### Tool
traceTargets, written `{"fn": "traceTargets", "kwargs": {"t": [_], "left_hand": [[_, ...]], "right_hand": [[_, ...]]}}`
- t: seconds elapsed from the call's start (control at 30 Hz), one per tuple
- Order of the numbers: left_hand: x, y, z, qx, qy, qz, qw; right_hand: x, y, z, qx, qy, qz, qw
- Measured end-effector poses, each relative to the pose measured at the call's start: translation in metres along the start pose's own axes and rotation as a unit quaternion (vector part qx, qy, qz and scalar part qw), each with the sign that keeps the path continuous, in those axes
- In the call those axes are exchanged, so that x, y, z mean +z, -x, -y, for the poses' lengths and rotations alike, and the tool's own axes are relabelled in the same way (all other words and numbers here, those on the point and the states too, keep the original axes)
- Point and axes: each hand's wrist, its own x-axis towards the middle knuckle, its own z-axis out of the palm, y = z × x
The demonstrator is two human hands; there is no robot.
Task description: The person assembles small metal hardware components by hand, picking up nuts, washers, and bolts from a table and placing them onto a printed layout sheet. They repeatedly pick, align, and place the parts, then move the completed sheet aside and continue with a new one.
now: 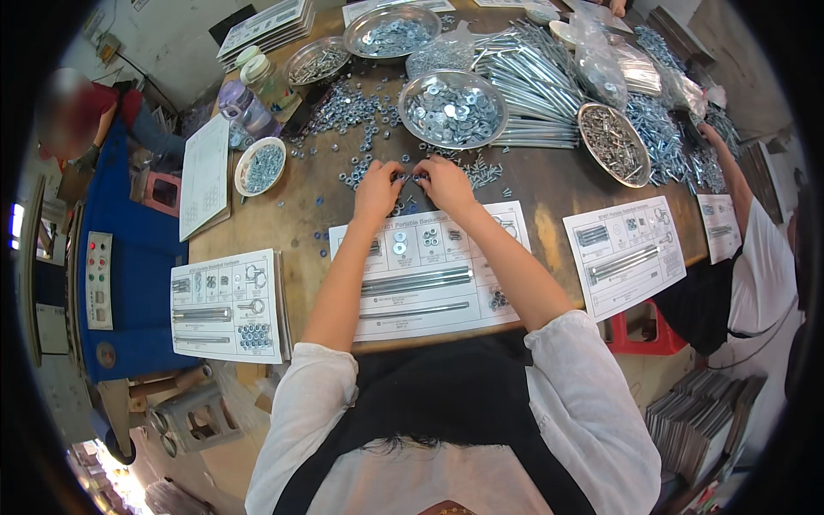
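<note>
My left hand (378,190) is closed at the near edge of a loose scatter of small nuts (356,110). Beside it my right hand (445,183) curls its fingers by a small heap of short screws (484,171). Whatever either hand pinches is too small and hidden to name. Below both hands, a printed parts sheet (412,322) lies under my forearms, with bolts, washers and nuts pictured or placed on it. A steel bowl of flat washers (453,110) stands just beyond my hands.
Long metal rods (532,73) are stacked behind, near an oval bowl of small hardware (614,144) and piled bolts (657,142). A white bowl of nuts (260,166) and a purple bottle (245,109) stand left. A co-worker's arm (728,163) reaches in at right.
</note>
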Motion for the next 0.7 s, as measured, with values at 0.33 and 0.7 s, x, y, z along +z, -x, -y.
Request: {"fn": "traceTargets", "kwargs": {"t": [0.33,0.7], "left_hand": [[-0.013,0.017,0.012,0.012,0.058,-0.02,0.998],[-0.01,0.117,-0.131,0.122,0.178,0.226,0.95]], "right_hand": [[-0.014,0.0,-0.012,0.016,-0.046,0.036,0.998],[-0.156,0.161,-0.005,0.061,-0.087,0.18,0.978]]}}
